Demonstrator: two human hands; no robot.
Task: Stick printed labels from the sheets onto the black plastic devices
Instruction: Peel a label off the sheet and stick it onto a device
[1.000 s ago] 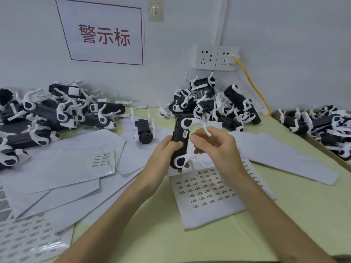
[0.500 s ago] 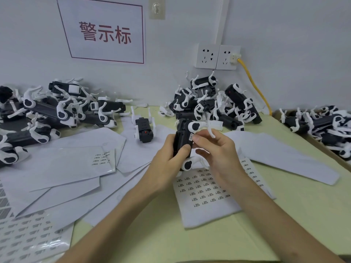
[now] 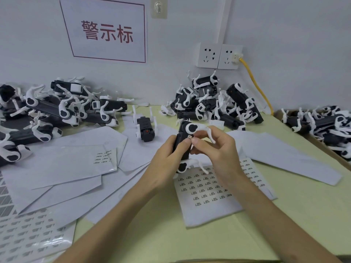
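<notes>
My left hand (image 3: 167, 158) grips a black plastic device (image 3: 182, 143) with white curved arms, held upright above the table. My right hand (image 3: 214, 149) pinches at the device's side, thumb and forefinger pressing a small white label (image 3: 189, 137) against it. Beneath both hands lies a label sheet (image 3: 207, 192) with rows of small printed labels. A single black device (image 3: 145, 128) lies on paper just left of the hands.
Piles of black-and-white devices sit at the back left (image 3: 47, 112), back centre (image 3: 214, 103) and in a box at the right (image 3: 326, 128). Used backing sheets (image 3: 66, 168) are spread on the left; another label sheet (image 3: 32, 236) lies at the near left. A yellow cable (image 3: 256, 86) hangs from the wall socket.
The held device has been turned and lifted slightly toward the wall. My right fingers have moved from the device's white arm to its side, onto the label.
</notes>
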